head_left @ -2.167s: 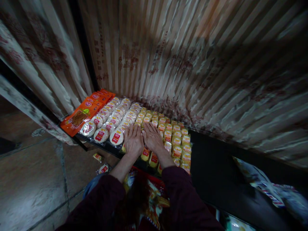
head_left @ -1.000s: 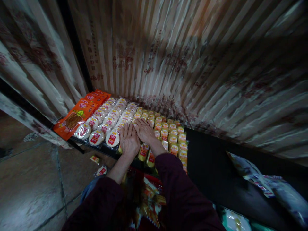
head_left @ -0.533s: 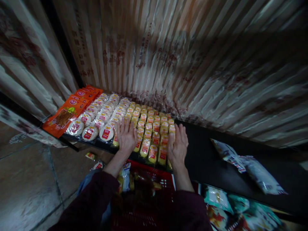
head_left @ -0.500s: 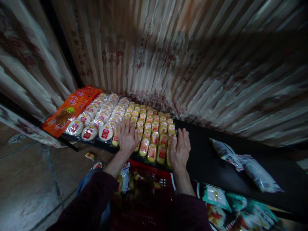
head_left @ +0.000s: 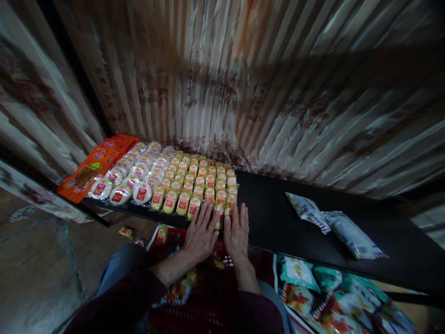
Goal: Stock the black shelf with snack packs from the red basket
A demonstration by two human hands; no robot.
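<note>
Rows of small yellow wrapped cakes (head_left: 189, 178) with red labels stand on a black shelf (head_left: 267, 204). My left hand (head_left: 201, 234) lies at the front of these rows, fingers stretched out and touching the front cakes. Beside it, my right hand (head_left: 237, 232) rests flat along the right front corner of the block, fingers extended. A narrow gap between the hands shows a front cake. Left of the yellow cakes are rows of round white wrapped cakes (head_left: 142, 191). Neither hand grips anything that I can see.
Flat orange snack packs (head_left: 88, 174) lie at the shelf's left end. Two silvery packets (head_left: 351, 234) lie on its right part. Under the shelf, a red basket (head_left: 201, 317) holds packages, with green-and-white bags (head_left: 299, 273) to its right. A small wrapped cake (head_left: 125, 232) is on the floor.
My left hand has moved right and down, off the middle of the yellow rows, to the front edge. My right hand has come down and left, nearer to it. The view has shifted slightly.
</note>
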